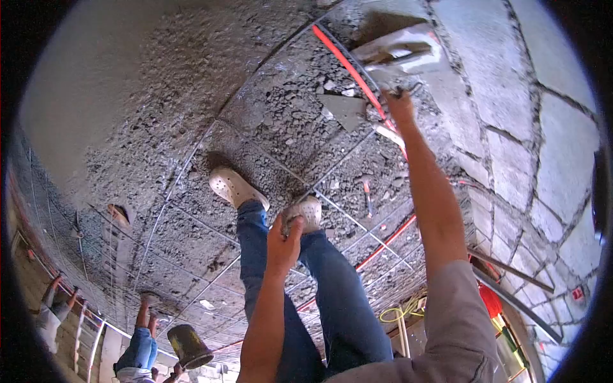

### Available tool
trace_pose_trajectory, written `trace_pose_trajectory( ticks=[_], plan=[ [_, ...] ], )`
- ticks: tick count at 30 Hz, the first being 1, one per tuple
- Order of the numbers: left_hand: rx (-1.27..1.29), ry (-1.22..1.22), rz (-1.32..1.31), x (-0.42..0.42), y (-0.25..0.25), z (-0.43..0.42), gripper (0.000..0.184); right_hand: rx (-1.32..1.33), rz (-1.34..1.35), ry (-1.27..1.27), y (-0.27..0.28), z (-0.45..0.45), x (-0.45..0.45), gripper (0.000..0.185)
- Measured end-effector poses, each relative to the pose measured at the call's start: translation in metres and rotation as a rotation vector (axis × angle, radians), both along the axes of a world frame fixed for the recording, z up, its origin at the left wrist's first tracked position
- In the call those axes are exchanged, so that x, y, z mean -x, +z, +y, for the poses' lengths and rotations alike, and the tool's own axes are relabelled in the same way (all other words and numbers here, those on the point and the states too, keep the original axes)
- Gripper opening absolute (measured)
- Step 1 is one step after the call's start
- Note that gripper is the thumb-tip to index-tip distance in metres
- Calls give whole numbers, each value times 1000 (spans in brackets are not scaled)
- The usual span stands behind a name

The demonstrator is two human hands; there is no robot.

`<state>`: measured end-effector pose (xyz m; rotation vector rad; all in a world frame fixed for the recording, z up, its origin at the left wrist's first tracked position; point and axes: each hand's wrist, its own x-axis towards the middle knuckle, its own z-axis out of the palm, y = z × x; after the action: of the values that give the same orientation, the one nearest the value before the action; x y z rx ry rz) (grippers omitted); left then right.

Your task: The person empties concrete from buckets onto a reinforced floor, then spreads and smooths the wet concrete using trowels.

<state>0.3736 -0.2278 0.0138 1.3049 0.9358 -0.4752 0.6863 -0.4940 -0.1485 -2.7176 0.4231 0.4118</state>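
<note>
My right hand (397, 96) reaches to the upper right, its fingers closed near a grey metal trowel (393, 75) against the stone wall's foot. A light board-like tool with a dark handle (408, 53) lies just beyond it. My left hand (286, 241) hangs over my left-to-right stance, near one pale clog (308, 214), fingers curled; a small dark thing shows at the fingertips, too small to name. A red conduit (348, 64) runs over the gravel close to my right hand.
Steel mesh (306, 185) crosses rough concrete. Wet, smoother concrete (64, 96) is at left. A hammer (367, 195) and a flat grey piece (345, 110) lie on the ground. A person (137, 351) is beside a bucket (189, 346); another person (51, 319) is farther left.
</note>
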Motion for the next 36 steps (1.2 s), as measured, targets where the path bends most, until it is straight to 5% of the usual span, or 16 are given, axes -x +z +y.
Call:
trace_pose_trajectory(
  ticks=[3,6,10,14,16,19,21,27,31,33,36],
  plan=[
    [119,71,-52,11,-38,6,35,-315,-47,-401,9,22,-59,68],
    [126,-9,45,-6,-40,33,37,-826,-55,-625,-8,30,-89,31],
    [84,33,0,-17,-46,64,40,-685,-144,-691,-13,30,-91,30],
    [27,52,-56,-18,-59,85,46,-527,-341,-402,33,68,-62,31],
    [40,78,11,-24,-61,96,44,-219,-395,67,56,78,-60,33],
    [66,75,83,-20,-65,110,42,146,-279,421,112,118,-66,33],
    [93,125,72,-17,-64,121,42,-217,-2,314,142,160,-71,36],
    [26,341,49,-13,-53,163,42,-466,601,291,210,283,-75,44],
    [-16,583,82,-15,-27,195,39,-791,742,240,237,309,-68,49],
    [-50,648,68,-6,-30,206,39,-1072,847,-12,236,296,-68,49],
    [-80,780,70,-7,-31,200,38,-777,621,195,221,320,-64,35]
  ],
)
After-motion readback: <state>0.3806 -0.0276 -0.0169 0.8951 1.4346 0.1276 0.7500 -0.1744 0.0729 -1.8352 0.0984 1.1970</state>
